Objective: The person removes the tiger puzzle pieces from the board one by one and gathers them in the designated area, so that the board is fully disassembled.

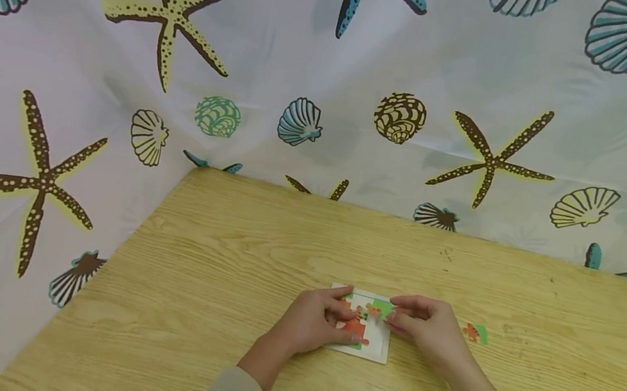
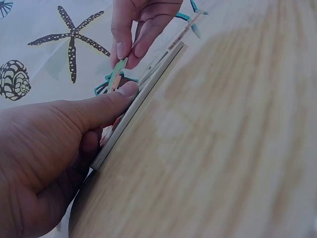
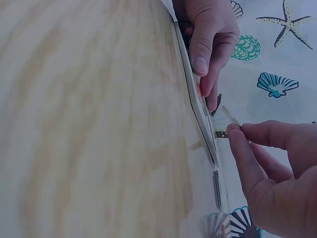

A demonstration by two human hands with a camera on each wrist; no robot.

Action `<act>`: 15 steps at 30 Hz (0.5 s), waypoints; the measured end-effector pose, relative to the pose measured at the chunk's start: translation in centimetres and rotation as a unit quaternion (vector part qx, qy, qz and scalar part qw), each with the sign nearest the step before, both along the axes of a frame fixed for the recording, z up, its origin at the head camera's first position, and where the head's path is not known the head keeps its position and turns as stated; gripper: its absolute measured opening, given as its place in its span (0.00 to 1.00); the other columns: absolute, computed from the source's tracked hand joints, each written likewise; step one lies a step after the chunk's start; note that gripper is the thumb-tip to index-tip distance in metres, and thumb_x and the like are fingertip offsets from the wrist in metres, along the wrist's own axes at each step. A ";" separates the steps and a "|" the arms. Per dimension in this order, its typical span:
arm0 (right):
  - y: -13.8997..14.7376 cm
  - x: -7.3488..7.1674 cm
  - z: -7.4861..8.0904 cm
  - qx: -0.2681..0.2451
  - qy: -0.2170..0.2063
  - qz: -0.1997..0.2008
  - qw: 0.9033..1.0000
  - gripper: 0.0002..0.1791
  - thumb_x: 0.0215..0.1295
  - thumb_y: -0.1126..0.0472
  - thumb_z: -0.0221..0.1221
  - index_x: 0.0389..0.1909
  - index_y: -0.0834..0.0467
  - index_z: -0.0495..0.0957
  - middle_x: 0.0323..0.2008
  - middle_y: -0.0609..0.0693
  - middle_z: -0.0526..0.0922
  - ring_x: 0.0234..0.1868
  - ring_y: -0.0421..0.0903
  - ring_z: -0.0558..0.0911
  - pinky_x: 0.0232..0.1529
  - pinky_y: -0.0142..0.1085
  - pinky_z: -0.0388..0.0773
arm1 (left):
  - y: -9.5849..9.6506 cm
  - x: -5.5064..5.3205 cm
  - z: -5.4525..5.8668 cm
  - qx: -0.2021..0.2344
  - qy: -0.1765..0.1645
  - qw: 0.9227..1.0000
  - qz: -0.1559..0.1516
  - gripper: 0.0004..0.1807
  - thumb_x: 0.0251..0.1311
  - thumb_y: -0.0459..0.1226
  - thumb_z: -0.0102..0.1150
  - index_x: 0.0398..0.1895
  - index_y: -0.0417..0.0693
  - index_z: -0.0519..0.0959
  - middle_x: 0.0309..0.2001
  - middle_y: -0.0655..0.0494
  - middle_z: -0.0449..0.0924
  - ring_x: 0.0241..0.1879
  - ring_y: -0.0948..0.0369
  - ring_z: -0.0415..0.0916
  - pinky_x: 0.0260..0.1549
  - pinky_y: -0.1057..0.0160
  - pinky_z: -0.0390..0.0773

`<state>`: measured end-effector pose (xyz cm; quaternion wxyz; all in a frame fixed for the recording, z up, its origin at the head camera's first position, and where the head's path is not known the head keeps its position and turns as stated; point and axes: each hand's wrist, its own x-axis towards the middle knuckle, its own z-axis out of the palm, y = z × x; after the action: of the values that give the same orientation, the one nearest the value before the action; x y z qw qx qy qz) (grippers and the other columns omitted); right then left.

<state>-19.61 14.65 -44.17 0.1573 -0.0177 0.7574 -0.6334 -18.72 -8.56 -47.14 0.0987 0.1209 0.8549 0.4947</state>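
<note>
A small jigsaw puzzle with a white frame lies on the table, partly filled with orange and green pieces. My left hand rests over its left side, thumb and fingers spread across the pieces; in the left wrist view the thumb lies on the board near its edge. Above the puzzle's upper right corner, my right hand pinches a green-edged puzzle piece between thumb and fingertips. The right wrist view shows this piece edge-on, tilted and raised off the board.
A loose orange and green puzzle piece lies on the wooden table, just right of my right hand. A white cloth printed with shells and starfish hangs behind the table and along its left side.
</note>
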 end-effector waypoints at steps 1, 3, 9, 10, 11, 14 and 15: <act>0.1 0.0 0.0 -0.001 -0.002 -0.001 1.000 0.19 0.68 0.71 0.59 0.59 0.72 0.75 0.47 0.61 0.82 0.44 0.42 0.85 0.49 0.36 0.83 | 0.0 0.0 0.0 0.001 -0.001 1.000 0.000 0.20 0.48 0.43 0.78 0.46 0.49 0.89 0.73 0.60 0.67 0.68 0.52 0.69 0.33 0.72 0.69; 0.2 0.1 -0.1 -0.002 -0.003 0.000 1.000 0.19 0.68 0.71 0.59 0.59 0.73 0.75 0.48 0.61 0.82 0.45 0.43 0.85 0.50 0.36 0.83 | 0.0 0.0 -0.1 0.003 0.000 1.000 0.000 0.20 0.48 0.43 0.78 0.45 0.48 0.89 0.73 0.59 0.68 0.62 0.53 0.74 0.30 0.72 0.68; 0.8 0.3 -0.3 0.009 0.000 0.011 1.000 0.19 0.67 0.70 0.61 0.57 0.73 0.76 0.53 0.64 0.80 0.44 0.42 0.85 0.49 0.36 0.83 | 0.1 -0.2 -0.2 0.002 0.008 1.000 -0.002 0.20 0.48 0.43 0.79 0.45 0.46 0.88 0.73 0.56 0.68 0.32 0.62 0.71 0.25 0.73 0.66; 0.9 0.4 -0.3 0.011 0.001 0.012 1.000 0.19 0.67 0.70 0.61 0.56 0.73 0.76 0.53 0.64 0.80 0.44 0.42 0.85 0.49 0.36 0.83 | 0.1 -0.1 -0.2 0.003 0.007 1.000 -0.002 0.20 0.47 0.43 0.79 0.45 0.46 0.89 0.73 0.56 0.68 0.33 0.64 0.71 0.25 0.73 0.66; 1.0 0.4 -0.3 0.011 0.000 0.012 1.000 0.19 0.67 0.71 0.61 0.56 0.73 0.76 0.53 0.64 0.79 0.44 0.43 0.85 0.49 0.36 0.83 | 0.1 -0.2 -0.3 0.005 0.006 1.000 -0.001 0.20 0.47 0.43 0.79 0.45 0.46 0.89 0.73 0.56 0.68 0.34 0.64 0.72 0.25 0.73 0.66; 1.5 0.5 -0.2 0.012 0.001 0.016 1.000 0.19 0.67 0.70 0.61 0.57 0.74 0.76 0.52 0.64 0.80 0.44 0.43 0.85 0.49 0.36 0.83 | 0.1 -0.1 -0.3 0.009 0.006 1.000 0.001 0.20 0.47 0.42 0.79 0.44 0.46 0.89 0.73 0.56 0.68 0.47 0.57 0.78 0.27 0.73 0.67; 1.6 0.5 -0.2 0.010 0.001 0.018 1.000 0.20 0.67 0.70 0.61 0.57 0.74 0.75 0.52 0.64 0.80 0.44 0.43 0.86 0.49 0.36 0.83 | 0.1 -0.1 -0.3 0.012 0.004 1.000 0.002 0.20 0.47 0.42 0.79 0.44 0.46 0.89 0.73 0.57 0.68 0.53 0.55 0.77 0.28 0.73 0.68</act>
<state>-19.08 16.22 -44.36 0.1681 -0.0300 0.7634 -0.6229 -18.83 -8.46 -47.44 0.0927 0.1222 0.8498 0.5043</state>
